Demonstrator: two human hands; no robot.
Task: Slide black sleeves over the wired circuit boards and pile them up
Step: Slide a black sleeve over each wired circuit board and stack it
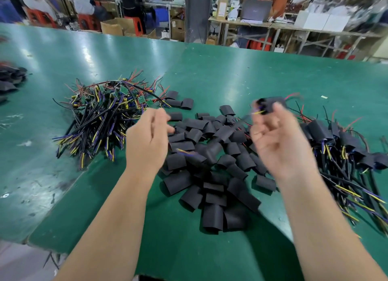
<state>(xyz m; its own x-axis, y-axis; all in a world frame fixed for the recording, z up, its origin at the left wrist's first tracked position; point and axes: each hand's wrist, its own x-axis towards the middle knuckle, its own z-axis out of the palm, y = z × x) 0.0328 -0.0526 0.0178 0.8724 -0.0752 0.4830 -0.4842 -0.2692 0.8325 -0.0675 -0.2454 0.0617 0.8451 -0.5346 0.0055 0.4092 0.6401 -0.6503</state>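
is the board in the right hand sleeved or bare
Sleeved: the right hand holds a black sleeve with red wires out the far end and yellow wires out the near end.

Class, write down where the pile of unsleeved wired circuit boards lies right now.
Head view: the pile of unsleeved circuit boards sits on the green table, left of the left hand and the central heap of black sleeves.

Green table (252, 70), grey pillar (198, 14), workbenches (273, 26) behind (seemingly cluttered).
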